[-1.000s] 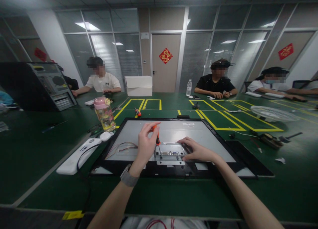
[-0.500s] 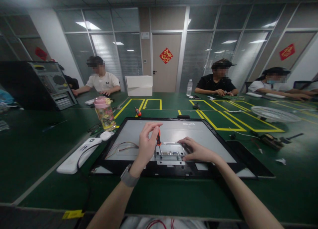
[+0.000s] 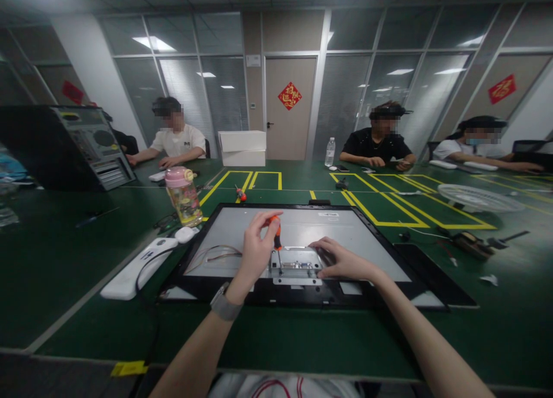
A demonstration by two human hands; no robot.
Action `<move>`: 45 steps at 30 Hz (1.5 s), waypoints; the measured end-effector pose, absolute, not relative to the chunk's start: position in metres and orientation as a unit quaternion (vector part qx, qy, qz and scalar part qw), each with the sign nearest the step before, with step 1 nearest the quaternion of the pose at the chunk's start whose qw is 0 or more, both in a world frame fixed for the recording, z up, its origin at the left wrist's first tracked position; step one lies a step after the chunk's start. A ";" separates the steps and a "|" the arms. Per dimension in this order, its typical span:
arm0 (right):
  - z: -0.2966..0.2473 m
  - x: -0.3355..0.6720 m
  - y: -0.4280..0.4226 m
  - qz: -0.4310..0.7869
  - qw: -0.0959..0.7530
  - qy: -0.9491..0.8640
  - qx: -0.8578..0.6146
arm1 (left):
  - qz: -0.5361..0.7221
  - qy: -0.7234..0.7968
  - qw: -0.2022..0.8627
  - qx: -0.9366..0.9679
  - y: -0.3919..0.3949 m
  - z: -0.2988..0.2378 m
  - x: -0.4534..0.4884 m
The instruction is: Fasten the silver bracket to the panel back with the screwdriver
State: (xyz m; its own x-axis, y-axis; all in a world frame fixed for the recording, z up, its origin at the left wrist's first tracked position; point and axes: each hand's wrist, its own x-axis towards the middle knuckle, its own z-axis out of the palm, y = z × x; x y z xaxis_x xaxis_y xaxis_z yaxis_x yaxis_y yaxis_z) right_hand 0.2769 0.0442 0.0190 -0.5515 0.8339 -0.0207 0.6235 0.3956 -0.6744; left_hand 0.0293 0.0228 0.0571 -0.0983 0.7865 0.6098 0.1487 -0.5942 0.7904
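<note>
Orange-handled screwdriver (image 3: 275, 232), frame centre, stands gripped in the left hand (image 3: 254, 249) over a silver metal bracket (image 3: 295, 265). Right hand (image 3: 341, 261) presses flat beside it. No writing is readable.

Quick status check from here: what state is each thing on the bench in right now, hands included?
Left hand: closed round the screwdriver.
Screwdriver: upright, tip down at the metal plate.
Right hand: flat, pressing the plate's right edge.
Metal plate: lying on the monitor back.
Monitor: face down, back cover off.
Drink bottle: upright, lid on.
Computer case: on its side.
</note>
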 end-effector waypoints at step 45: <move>0.018 0.277 0.044 0.326 0.162 -0.818 -0.445 | 0.648 0.363 0.207 0.637 0.020 0.059 0.030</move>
